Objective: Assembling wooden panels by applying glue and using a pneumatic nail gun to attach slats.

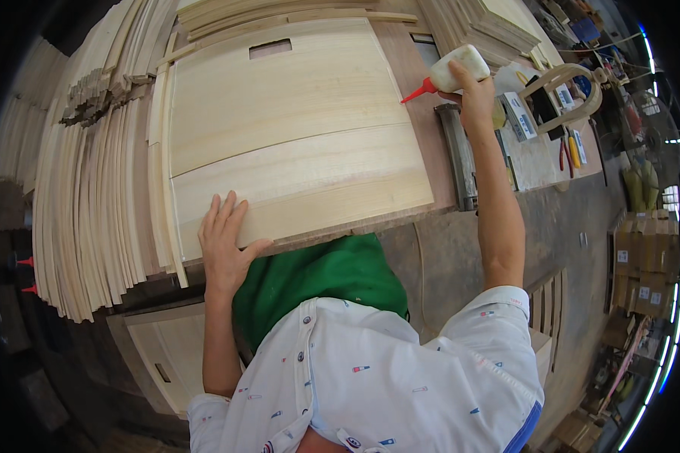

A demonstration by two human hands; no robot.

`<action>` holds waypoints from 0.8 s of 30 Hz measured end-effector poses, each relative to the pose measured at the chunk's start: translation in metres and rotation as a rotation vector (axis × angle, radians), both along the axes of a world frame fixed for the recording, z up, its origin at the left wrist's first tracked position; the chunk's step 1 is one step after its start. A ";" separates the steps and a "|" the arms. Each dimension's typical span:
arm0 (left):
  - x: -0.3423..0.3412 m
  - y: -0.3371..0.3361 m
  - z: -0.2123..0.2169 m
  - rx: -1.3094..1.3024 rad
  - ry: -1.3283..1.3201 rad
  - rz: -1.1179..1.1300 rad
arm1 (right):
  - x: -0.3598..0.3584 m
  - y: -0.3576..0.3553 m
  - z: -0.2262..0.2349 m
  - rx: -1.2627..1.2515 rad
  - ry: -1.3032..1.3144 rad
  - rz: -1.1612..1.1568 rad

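honestly, my right hand (472, 94), wrapped round the white bottle (444, 71), red nozzle (421, 91) at the right edge of the panel (295, 113) before me, could blot it by oversqueezing, my left hand (225, 245) flat, thumb wide, on its near-left corner.

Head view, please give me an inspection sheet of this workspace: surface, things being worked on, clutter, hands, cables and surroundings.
Surface: reddish-brown worktop, mostly covered.
Job's things: pale wood panel with a rectangular cutout, lying flat; white bottle with a red nozzle, its tip by the panel's right edge, contact unclear.
Clutter: stacked wood strips at left; red-handled pliers and a small white-and-blue box at right.
Hands: left hand rests on the panel's near-left corner, fingers spread; right hand grips the bottle.
Cables: thin cord-like line on the floor; cannot tell whether it is a cable.
Surroundings: cardboard boxes at far right.
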State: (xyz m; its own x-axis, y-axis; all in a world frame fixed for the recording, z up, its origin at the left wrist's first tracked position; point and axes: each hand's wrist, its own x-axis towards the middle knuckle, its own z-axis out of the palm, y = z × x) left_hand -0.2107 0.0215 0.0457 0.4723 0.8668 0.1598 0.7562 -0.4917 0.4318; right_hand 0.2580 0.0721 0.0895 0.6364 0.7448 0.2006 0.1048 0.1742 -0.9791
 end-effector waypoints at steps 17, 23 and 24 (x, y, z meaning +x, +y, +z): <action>-0.001 -0.001 -0.008 0.029 -0.048 -0.025 | -0.021 -0.080 -0.001 -0.046 0.018 -0.086; -0.002 -0.001 -0.003 0.032 -0.023 -0.018 | -0.037 -0.117 0.007 -0.078 0.021 -0.056; -0.002 -0.001 -0.004 0.035 -0.021 -0.016 | -0.039 -0.124 0.009 -0.093 0.013 -0.067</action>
State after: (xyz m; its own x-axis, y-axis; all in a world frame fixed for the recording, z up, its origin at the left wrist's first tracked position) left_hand -0.2125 0.0208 0.0414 0.4821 0.8529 0.2002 0.7392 -0.5186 0.4296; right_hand 0.2186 -0.0521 0.0982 0.6873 0.7158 0.1236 0.1002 0.0752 -0.9921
